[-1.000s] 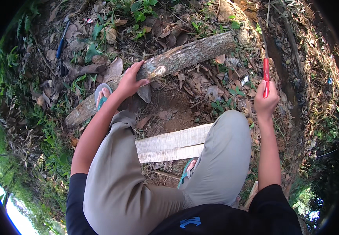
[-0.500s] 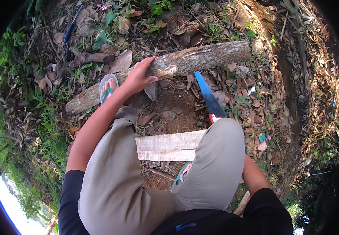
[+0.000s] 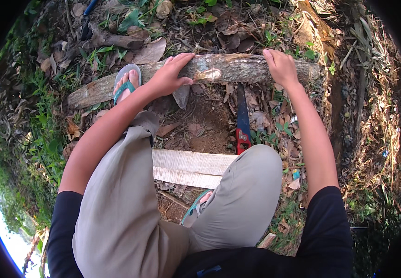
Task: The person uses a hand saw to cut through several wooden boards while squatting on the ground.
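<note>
A bark-covered log (image 3: 244,68) lies across the ground ahead of me, with a narrow cut line and a pale bared patch near its middle. My left hand (image 3: 170,76) grips the log just left of that patch, fingers over the top and thumb on the near side. Farther right, my right hand (image 3: 282,69) is closed over the log toward its right end; some of its fingers are hidden. Between the log and my right knee lies a handsaw (image 3: 242,113) with a dark blade and red handle, its tip at the log's near edge. My left sandalled foot (image 3: 127,83) rests on the log's left part.
A pale sawn board (image 3: 189,166) lies crosswise below my knees, partly covered by my right leg. A flat grey stone (image 3: 181,96) sits against the log. At the upper left are a piece of dead wood (image 3: 114,41) and a blue-handled tool (image 3: 90,7). Leaves and grass surround everything.
My right hand has come out from behind my right knee and taken hold of the log. The saw now lies straighter, its handle farther from my knee. My left hand stays on the log.
</note>
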The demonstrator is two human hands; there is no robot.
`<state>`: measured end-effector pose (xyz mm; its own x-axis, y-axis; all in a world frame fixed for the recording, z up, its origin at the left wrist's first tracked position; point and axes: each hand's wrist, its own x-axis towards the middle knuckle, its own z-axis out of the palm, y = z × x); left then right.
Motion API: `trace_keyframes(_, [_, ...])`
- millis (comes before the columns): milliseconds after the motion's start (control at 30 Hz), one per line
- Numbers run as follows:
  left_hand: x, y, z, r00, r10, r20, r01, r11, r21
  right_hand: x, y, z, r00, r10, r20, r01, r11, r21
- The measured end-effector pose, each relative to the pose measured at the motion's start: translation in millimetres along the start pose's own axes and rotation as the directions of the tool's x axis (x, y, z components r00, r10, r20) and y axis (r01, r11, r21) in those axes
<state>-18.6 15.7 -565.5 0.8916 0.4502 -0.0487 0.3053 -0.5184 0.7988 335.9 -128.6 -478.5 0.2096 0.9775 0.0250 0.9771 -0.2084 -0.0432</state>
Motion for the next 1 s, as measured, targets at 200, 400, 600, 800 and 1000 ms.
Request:
trace_keyframes(200, [-1, 2, 1, 1.0, 0.008, -0.006, -0.008, 1.0, -0.004, -7, 15, 47, 0.999, 0.024, -0.023, -0.021, 0.993, 0.12])
trace_keyframes(400, [-1, 3, -6, 1.0, -0.003, 0.014, 0.003, 1.0, -0.008, -4, 11, 47, 0.999, 0.037, 0.005, -0.037, 0.992, 0.12])
trace_keyframes(600, [3, 7, -6, 1.0, -0.003, 0.024, 0.003, 1.0, -0.022, -8, 19, 52, 0.999, 0.046, 0.015, -0.047, 0.989, 0.138])
trace_keyframes(800, [0, 6, -5, 0.998, -0.03, 0.049, 0.031, 0.999, -0.022, -6, 14, 47, 0.995, 0.06, 0.08, -0.064, 0.997, 0.049])
trace_keyframes(1000, [1, 5, -2, 1.0, 0.005, 0.012, -0.005, 1.0, -0.017, -2, 15, 29, 0.982, -0.08, 0.169, 0.074, 0.996, 0.043])
